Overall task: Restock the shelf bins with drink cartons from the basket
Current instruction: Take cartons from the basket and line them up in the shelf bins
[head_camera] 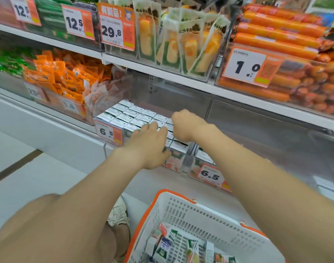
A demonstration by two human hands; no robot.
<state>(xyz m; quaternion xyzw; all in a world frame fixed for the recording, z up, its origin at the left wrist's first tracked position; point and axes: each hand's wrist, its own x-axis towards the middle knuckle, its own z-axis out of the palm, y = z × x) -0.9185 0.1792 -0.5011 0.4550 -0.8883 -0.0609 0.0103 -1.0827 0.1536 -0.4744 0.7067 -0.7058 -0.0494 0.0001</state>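
L hand (149, 147) lies w/ fingers flat on drink cartons (160, 117) packed in the shelf bin (174, 165). R hand (183, 124) is curled down at the row's end; can't tell if it holds one. Best approach: brace the row w/ L and seat each carton upright and flush. More wait in the basket (215, 211).

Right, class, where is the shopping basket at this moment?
The shopping basket sits at the bottom of the head view, right of centre, just right of the person's shoe and below the rows of drink cartons.

Head view, looking forward and down, close on shelf bin (113, 128), basket (181, 207)
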